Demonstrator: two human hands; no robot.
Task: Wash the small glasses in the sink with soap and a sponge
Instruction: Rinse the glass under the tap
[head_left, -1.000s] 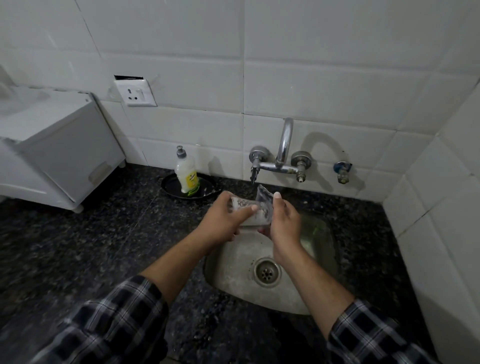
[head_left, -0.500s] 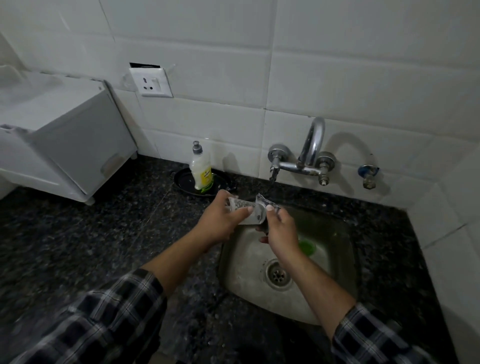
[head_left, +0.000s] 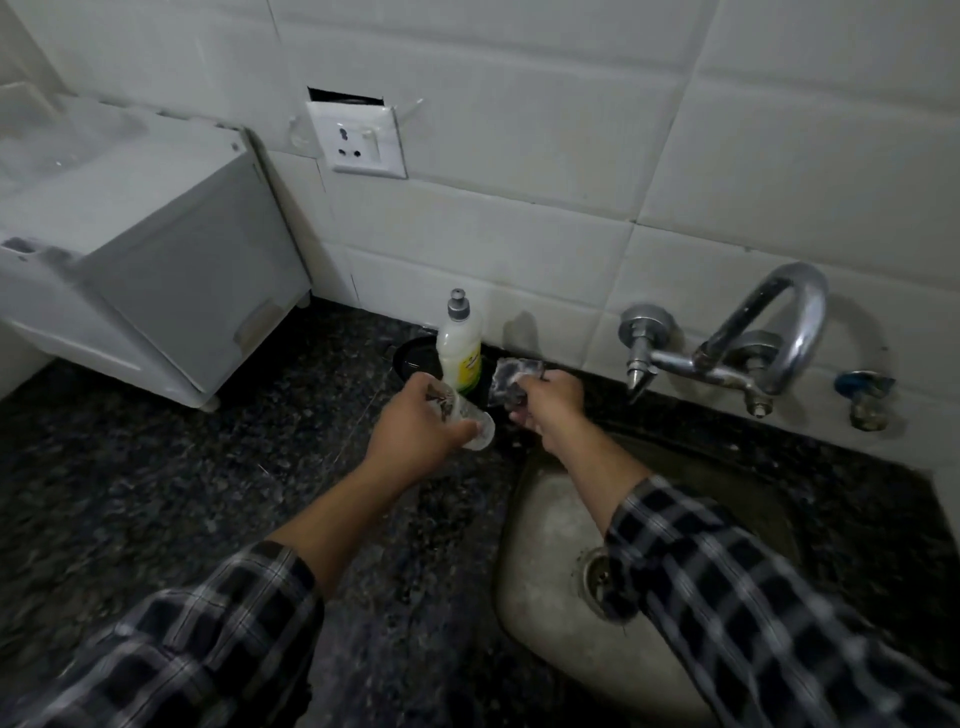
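Observation:
My left hand (head_left: 415, 431) grips a small clear glass (head_left: 470, 415) with a dark print, held on its side above the dark counter, just left of the sink (head_left: 540, 540). Beside it, my right hand (head_left: 550, 405) holds a second small patterned glass (head_left: 509, 382) over the sink's back left corner. Both hands are right in front of the soap bottle (head_left: 460, 348), which stands on a black dish (head_left: 413, 358). No sponge shows; my right sleeve covers part of the basin.
A chrome tap (head_left: 779, 322) juts from the tiled wall above the sink, with a small valve (head_left: 865, 395) to its right. The drain (head_left: 597, 577) is partly visible. A white appliance (head_left: 130, 260) stands at the left of the speckled counter (head_left: 156, 493), a wall socket (head_left: 363, 140) above.
Both hands moved left from under the tap to the soap bottle, and the two glasses came apart. The green sponge seen in the basin is now hidden.

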